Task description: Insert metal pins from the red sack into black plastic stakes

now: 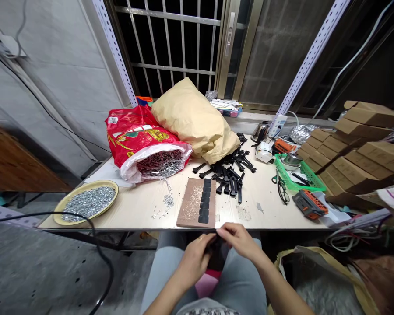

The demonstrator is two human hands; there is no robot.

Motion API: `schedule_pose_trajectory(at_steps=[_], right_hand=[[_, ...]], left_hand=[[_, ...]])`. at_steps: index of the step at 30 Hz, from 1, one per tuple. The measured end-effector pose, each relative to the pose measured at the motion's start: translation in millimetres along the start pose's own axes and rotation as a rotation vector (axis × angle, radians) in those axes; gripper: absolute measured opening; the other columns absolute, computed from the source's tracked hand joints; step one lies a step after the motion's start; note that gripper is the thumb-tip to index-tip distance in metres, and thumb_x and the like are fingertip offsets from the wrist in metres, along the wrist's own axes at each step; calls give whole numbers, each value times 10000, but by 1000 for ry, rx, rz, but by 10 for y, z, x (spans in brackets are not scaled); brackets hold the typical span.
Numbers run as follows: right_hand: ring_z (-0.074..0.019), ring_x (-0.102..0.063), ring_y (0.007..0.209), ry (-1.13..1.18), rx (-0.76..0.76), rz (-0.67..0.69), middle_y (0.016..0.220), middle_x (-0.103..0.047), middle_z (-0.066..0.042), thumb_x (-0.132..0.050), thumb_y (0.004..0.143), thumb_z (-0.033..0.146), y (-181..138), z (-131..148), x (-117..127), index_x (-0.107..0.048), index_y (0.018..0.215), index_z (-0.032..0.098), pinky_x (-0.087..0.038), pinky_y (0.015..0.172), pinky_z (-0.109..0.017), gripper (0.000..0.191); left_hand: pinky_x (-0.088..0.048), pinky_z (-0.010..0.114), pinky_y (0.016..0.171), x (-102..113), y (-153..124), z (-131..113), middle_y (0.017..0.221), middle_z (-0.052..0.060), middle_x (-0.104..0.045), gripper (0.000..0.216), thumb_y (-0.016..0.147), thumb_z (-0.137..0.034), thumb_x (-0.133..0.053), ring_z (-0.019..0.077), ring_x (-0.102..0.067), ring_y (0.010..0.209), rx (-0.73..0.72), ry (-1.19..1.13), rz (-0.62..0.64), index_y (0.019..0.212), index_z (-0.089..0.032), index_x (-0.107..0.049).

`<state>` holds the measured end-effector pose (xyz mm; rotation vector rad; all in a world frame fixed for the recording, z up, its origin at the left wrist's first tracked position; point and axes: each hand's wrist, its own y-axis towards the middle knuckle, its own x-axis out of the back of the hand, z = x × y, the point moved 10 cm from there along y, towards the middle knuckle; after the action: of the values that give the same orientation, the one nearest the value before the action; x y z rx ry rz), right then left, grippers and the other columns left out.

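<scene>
Just below the table's front edge, above my lap, my left hand (194, 259) and my right hand (241, 240) are closed together. Between their fingers is a small black piece (219, 240), mostly hidden, its exact kind unclear. Directly beyond lies a brown board (188, 210) dusted with pale specks, carrying a column of flat black pieces (205, 201) along its right side. Behind the board spreads a heap of black plastic parts with long stems (231, 177). Small shiny bits (167, 202) are scattered left of the board.
A yellow dish (115, 194) of small metal pieces stands at the left. Behind are a red bag (131, 131) of thin metal rods and a big tan sack (193, 118). On the right are scissors (282, 191), a green basket (284, 181), a power-tool battery (310, 204) and stacked cardboard boxes (354, 170).
</scene>
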<state>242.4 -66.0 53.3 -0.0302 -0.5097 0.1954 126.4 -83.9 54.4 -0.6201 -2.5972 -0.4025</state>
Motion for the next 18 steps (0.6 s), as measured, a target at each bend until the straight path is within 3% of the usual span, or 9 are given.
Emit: schedule_pose_trajectory(at_steps=[2, 4, 7, 10, 13, 16, 18], right_hand=[[-128, -540, 596, -101, -34, -149, 738, -603, -17, -416, 829, 410, 193, -233, 245, -598, 854, 173, -418, 586, -238, 300], [-168, -557, 719, -318, -93, -389, 888, -594, -69, -431, 822, 397, 395, -448, 587, -565, 974, 158, -424, 686, -282, 313], [-240, -516, 916, -633, -225, -586, 1000, -543, -141, -437, 815, 353, 678, -665, 889, -532, 1016, 124, -404, 750, -320, 320], [-256, -503, 941, -745, -291, -571, 961, -553, -151, -457, 796, 324, 885, -758, 964, -554, 919, 121, -395, 737, -314, 257], [-219, -548, 793, -672, -285, -571, 859, -593, -108, -442, 792, 334, 835, -693, 1041, -556, 893, 138, -393, 680, -297, 248], [-170, -546, 676, -499, -139, -589, 764, -606, -46, -467, 763, 357, 603, -381, 1066, -568, 870, 169, -391, 648, -268, 238], [-141, -530, 618, -333, -14, -482, 702, -599, -17, -503, 735, 347, 473, -124, 919, -586, 819, 178, -394, 611, -240, 206]], left_hand=[[-495, 347, 720, 81, -55, 277, 777, 77, -650, 269, 753, -230, -504, 204, -611, 747, 254, -239, -111, 998, -151, -577], [-495, 321, 626, 105, -124, 460, 599, 24, -594, 297, 746, -329, -547, 170, -585, 589, 448, -513, -186, 958, -122, -561], [-489, 307, 618, 178, -128, 479, 589, -13, -561, 316, 696, -329, -620, 136, -562, 551, 516, -834, -271, 922, -131, -521], [-488, 302, 614, 322, -105, 459, 652, -2, -570, 284, 660, -303, -659, 126, -568, 543, 491, -921, -355, 834, -135, -510], [-493, 308, 632, 451, -114, 519, 658, 17, -596, 307, 652, -323, -667, 140, -590, 547, 491, -797, -414, 845, -119, -545], [-486, 366, 765, 532, -99, 547, 776, 80, -658, 347, 659, -367, -650, 205, -639, 704, 462, -617, -432, 884, -110, -591], [-431, 391, 884, 557, -47, 467, 944, 118, -659, 350, 698, -375, -609, 241, -613, 904, 378, -480, -413, 938, -120, -610]])
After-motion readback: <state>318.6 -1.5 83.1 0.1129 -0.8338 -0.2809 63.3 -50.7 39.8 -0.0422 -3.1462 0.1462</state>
